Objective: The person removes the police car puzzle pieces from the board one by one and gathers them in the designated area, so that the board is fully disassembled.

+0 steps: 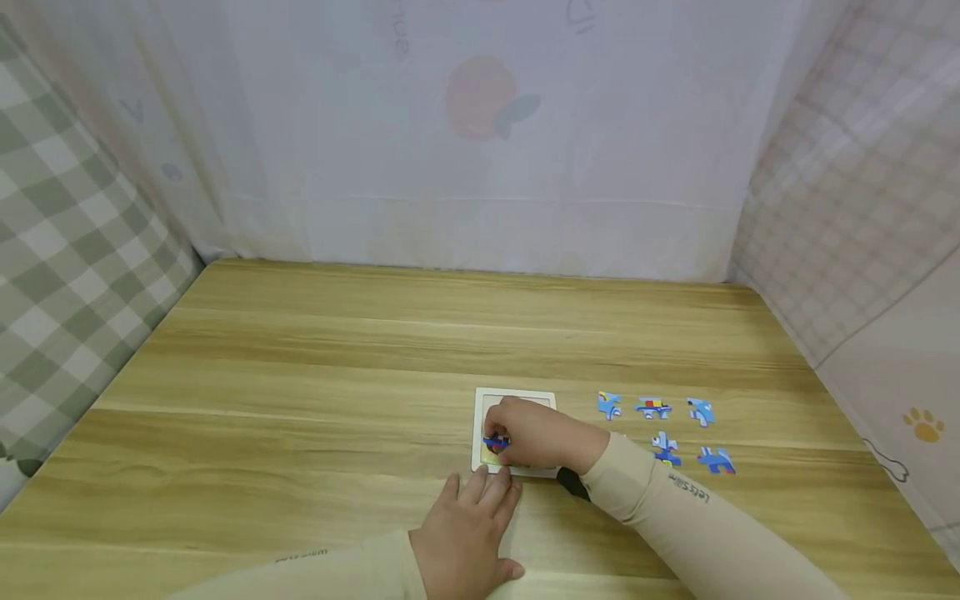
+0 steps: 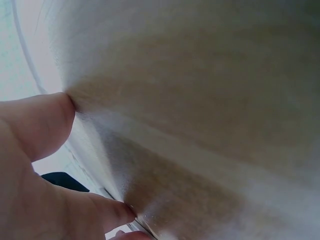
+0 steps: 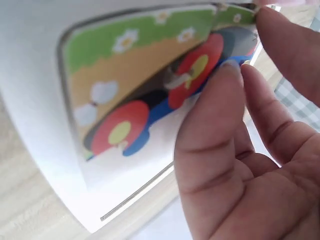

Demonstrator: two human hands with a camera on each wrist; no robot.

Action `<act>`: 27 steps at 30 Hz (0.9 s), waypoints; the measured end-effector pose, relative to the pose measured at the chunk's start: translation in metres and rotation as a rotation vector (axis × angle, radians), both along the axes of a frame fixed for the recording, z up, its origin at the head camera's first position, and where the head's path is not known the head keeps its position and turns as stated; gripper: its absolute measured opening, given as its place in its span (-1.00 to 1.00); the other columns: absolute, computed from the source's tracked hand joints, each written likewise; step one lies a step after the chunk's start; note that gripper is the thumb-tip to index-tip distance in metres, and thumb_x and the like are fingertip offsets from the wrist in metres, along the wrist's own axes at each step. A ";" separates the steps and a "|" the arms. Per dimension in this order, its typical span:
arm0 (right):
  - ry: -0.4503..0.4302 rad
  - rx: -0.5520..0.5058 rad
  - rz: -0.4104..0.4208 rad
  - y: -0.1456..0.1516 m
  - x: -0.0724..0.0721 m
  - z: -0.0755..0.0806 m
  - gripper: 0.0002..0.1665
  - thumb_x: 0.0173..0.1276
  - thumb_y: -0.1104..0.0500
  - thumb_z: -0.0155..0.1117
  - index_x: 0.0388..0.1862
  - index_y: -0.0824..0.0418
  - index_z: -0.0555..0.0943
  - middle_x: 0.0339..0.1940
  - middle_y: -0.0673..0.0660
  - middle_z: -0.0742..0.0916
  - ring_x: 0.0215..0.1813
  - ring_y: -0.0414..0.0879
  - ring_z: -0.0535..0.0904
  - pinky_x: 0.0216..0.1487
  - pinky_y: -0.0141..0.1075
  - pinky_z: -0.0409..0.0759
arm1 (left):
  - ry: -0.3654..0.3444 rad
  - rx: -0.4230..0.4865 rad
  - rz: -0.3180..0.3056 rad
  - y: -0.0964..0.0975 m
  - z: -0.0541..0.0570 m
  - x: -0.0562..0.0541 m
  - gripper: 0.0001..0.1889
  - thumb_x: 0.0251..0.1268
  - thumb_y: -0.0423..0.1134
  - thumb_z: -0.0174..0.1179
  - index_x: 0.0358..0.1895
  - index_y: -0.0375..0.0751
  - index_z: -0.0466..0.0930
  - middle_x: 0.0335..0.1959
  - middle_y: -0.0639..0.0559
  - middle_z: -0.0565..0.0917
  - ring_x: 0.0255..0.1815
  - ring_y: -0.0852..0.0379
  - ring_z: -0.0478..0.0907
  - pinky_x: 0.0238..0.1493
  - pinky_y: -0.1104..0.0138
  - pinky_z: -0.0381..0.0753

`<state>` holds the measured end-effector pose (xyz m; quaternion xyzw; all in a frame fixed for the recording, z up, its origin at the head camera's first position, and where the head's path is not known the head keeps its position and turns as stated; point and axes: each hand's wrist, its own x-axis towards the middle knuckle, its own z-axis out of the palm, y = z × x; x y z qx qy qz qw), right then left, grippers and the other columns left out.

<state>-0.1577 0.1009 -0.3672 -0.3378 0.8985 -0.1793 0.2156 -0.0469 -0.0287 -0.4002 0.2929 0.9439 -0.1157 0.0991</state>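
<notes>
A square white puzzle tray (image 1: 517, 392) lies on the table under my right hand (image 1: 536, 433). Thumb and fingers of that hand pinch a small blue puzzle piece (image 1: 493, 443) at the tray's left side, largely covered by the fingers. In the right wrist view, joined pieces (image 3: 122, 132) along one side of the tray show red wheels with yellow centres, green grass and white flowers. The thumb (image 3: 212, 135) sits right at the blue part of the picture. My left hand (image 1: 465, 537) lies with fingers extended, fingertips at the tray's near edge.
Right of the tray, several loose blue puzzle pieces lie spread on the wooden table (image 1: 300, 433), among them one with red and yellow (image 1: 654, 407) and a corner piece (image 1: 609, 405). Fabric curtains (image 1: 480, 225) stand along the back and both sides.
</notes>
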 end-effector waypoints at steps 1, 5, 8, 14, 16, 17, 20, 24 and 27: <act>0.004 0.000 0.007 0.000 0.000 0.000 -0.80 0.12 0.36 0.43 -0.34 0.21 0.58 -0.39 0.00 0.51 -0.31 -0.16 0.35 -0.24 -0.31 0.42 | 0.000 -0.002 -0.001 0.000 0.000 0.000 -0.13 0.17 0.52 -0.15 0.49 0.14 0.16 0.49 0.20 0.16 0.45 0.12 0.15 0.31 0.10 0.33; -0.002 -0.015 0.014 0.000 0.000 0.000 -0.81 0.12 0.36 0.42 -0.34 0.22 0.57 -0.39 0.01 0.50 -0.31 -0.16 0.35 -0.25 -0.33 0.41 | 0.007 -0.002 -0.005 0.000 0.001 0.001 -0.12 0.17 0.52 -0.15 0.49 0.14 0.16 0.49 0.19 0.16 0.45 0.12 0.15 0.32 0.10 0.32; -0.016 -0.034 0.010 0.000 0.000 -0.001 -0.82 0.13 0.38 0.40 -0.37 0.21 0.57 -0.38 0.02 0.50 -0.30 -0.15 0.35 -0.25 -0.33 0.41 | 0.011 0.010 -0.007 -0.001 0.001 0.002 -0.13 0.17 0.51 -0.14 0.49 0.12 0.17 0.48 0.18 0.17 0.45 0.12 0.15 0.31 0.10 0.32; -0.033 -0.056 -0.001 -0.001 0.000 -0.003 -0.79 0.09 0.41 0.40 -0.41 0.20 0.55 -0.35 0.03 0.49 -0.28 -0.15 0.37 -0.24 -0.33 0.44 | -0.014 0.024 -0.013 -0.001 0.003 0.001 -0.13 0.20 0.49 -0.14 0.50 0.09 0.16 0.49 0.15 0.17 0.45 0.10 0.14 0.32 0.08 0.32; -0.035 -0.055 -0.011 -0.001 0.000 -0.003 -0.77 0.07 0.41 0.41 -0.35 0.22 0.55 -0.37 0.02 0.51 -0.30 -0.15 0.38 -0.24 -0.32 0.44 | -0.012 0.024 -0.014 -0.001 0.003 0.001 -0.13 0.20 0.49 -0.14 0.49 0.08 0.16 0.49 0.15 0.17 0.45 0.10 0.14 0.31 0.07 0.32; -0.036 -0.057 -0.014 -0.001 -0.001 -0.004 -0.76 0.07 0.41 0.41 -0.33 0.23 0.56 -0.39 0.02 0.52 -0.32 -0.15 0.38 -0.24 -0.31 0.44 | -0.013 0.024 -0.014 -0.001 0.004 0.000 -0.13 0.20 0.49 -0.14 0.50 0.08 0.16 0.49 0.15 0.17 0.45 0.10 0.14 0.31 0.07 0.32; -0.038 -0.055 -0.009 -0.001 0.000 -0.004 -0.78 0.06 0.42 0.40 -0.33 0.26 0.59 -0.42 0.01 0.54 -0.34 -0.16 0.38 -0.25 -0.31 0.44 | -0.022 0.019 -0.012 -0.001 0.004 0.000 -0.13 0.20 0.49 -0.15 0.50 0.08 0.14 0.49 0.15 0.16 0.45 0.10 0.14 0.31 0.06 0.31; -0.026 -0.056 0.000 -0.001 0.001 -0.002 -0.83 0.08 0.41 0.37 -0.36 0.25 0.59 -0.42 0.00 0.55 -0.34 -0.16 0.39 -0.27 -0.32 0.45 | -0.042 0.014 -0.007 0.000 0.005 -0.001 -0.12 0.21 0.49 -0.16 0.51 0.08 0.12 0.50 0.15 0.14 0.47 0.10 0.11 0.33 0.06 0.30; -0.016 -0.054 -0.007 -0.001 0.003 -0.001 -0.85 0.11 0.40 0.34 -0.36 0.24 0.58 -0.40 0.01 0.53 -0.33 -0.15 0.38 -0.27 -0.32 0.43 | -0.052 0.006 -0.013 -0.001 0.005 -0.001 -0.12 0.22 0.49 -0.18 0.51 0.08 0.11 0.50 0.15 0.13 0.47 0.10 0.09 0.33 0.05 0.30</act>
